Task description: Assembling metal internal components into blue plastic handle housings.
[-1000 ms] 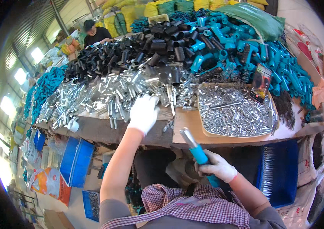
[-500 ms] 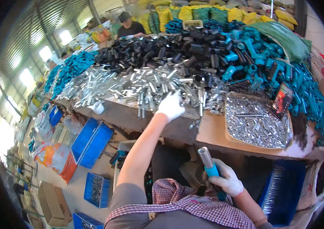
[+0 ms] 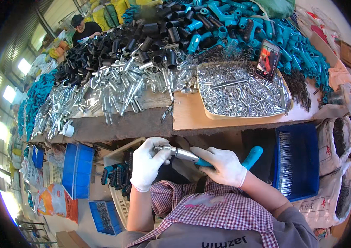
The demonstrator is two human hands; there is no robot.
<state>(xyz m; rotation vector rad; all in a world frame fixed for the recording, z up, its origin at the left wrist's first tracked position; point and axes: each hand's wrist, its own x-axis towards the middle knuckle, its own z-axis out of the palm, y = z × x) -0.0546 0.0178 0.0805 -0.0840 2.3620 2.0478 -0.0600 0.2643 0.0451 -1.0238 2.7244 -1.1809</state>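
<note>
Both my hands, in white gloves, are in front of my lap below the table edge. In my right hand [image 3: 225, 166] is a teal pistol-shaped tool, its curved teal handle [image 3: 253, 157] sticking out to the right. From its left end a shiny metal tube [image 3: 186, 154] points left. My left hand [image 3: 145, 163] pinches a narrower metal fitting [image 3: 164, 147] at the tube's tip, with a dark ring between the two. Whether the fitting sits inside the tube or only against it I cannot tell. My right palm hides the tool's middle.
On the table lie heaps of metal tubes [image 3: 122, 89], black sleeves [image 3: 142, 41] and teal housings [image 3: 283, 37]. A tray [image 3: 212, 116] of small metal parts carries a propped phone [image 3: 268, 60]. Below are blue bins [image 3: 297, 161] and a cream crate [image 3: 119, 198]. A person [image 3: 84, 29] works across the table.
My left hand has come back from the metal tube heap to the tool's tip, now pinching a fitting. My right hand has tipped the tool from upright to nearly level. The view has shifted right.
</note>
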